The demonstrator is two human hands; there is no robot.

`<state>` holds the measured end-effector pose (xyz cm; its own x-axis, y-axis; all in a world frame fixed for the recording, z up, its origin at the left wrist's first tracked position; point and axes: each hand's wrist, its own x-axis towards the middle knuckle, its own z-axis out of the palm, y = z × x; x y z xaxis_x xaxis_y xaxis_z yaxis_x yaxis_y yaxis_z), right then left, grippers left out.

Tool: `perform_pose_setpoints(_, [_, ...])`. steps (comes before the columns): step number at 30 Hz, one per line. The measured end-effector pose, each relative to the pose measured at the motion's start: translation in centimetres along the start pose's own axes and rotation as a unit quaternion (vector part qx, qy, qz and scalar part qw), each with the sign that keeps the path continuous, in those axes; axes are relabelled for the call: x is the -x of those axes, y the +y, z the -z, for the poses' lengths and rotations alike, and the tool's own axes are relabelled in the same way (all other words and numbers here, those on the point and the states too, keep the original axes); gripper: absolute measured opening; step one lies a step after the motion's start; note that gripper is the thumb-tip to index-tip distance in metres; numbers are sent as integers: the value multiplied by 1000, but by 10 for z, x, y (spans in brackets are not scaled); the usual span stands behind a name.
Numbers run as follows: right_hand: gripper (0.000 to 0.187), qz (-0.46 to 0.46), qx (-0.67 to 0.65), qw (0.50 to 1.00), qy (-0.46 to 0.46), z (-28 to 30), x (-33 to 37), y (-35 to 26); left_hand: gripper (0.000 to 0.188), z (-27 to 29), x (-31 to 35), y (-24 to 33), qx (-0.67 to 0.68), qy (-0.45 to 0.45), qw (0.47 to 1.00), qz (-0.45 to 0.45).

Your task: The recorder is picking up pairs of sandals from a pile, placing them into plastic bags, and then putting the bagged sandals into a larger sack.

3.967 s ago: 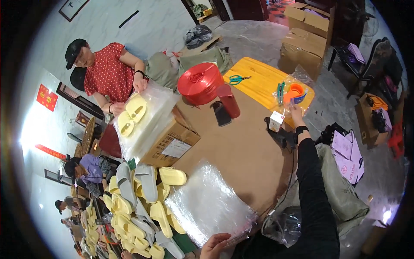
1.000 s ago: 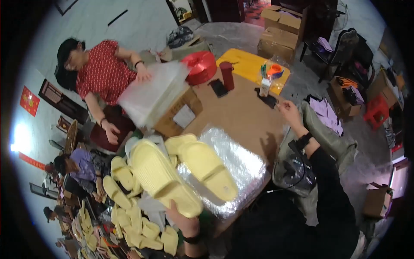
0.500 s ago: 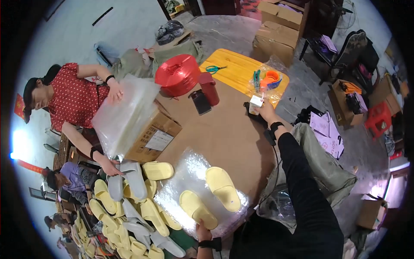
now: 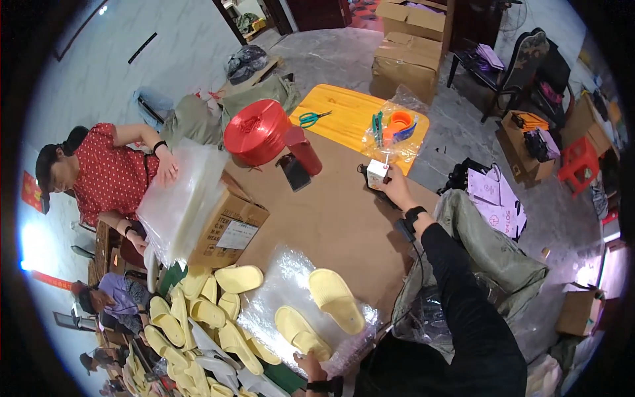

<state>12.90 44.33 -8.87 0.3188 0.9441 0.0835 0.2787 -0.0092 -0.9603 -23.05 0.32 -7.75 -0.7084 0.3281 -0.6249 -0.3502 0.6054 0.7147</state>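
Note:
Two yellow slippers lie side by side on a stack of clear plastic bags [image 4: 268, 306] at the near side of the table. My left hand [image 4: 309, 366] grips the near end of the left yellow slipper [image 4: 294, 324]. The right yellow slipper [image 4: 334, 298] lies apart from it, untouched. Farther off, my right hand [image 4: 398, 190] is closed on a small white box-shaped item [image 4: 378, 172] with a reddish spot on top. Under that item is a dark object, mostly hidden by my hand.
A person in a red dotted top [image 4: 116, 169] stands left behind plastic sheets [image 4: 178, 205] and a carton [image 4: 231, 228]. Piled yellow and grey slippers [image 4: 192, 324] lie below. Red twine [image 4: 258, 132], a phone [image 4: 293, 172], a red cup [image 4: 304, 151] and scissors [image 4: 311, 119] lie farther off.
My view has shifted a little. The person at left has taken the grey slippers off the pile. My hands keep their holds, and the right slipper's heel end now points nearer to me.

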Motion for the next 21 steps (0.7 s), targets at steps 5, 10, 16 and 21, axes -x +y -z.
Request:
perform_pose_setpoints(5, [34,-48,-45,976,209,8,-12,11,46,15,42,-2,-200,65,908,-362])
perform_pose_setpoints(10, [32,-167,-362,916,44,44,-91,36,47,4,103,-14,-190,-108,893,-394])
perform_pose_setpoints(16, [41,-127,-278,949,74,22,-66,-5,36,26,99,-36,-218,-132,923,-288])
perform_pose_setpoints(21, [47,-31,-442,884,150,76,-32,-47,31,38,89,-7,-258,-156,847,-437])
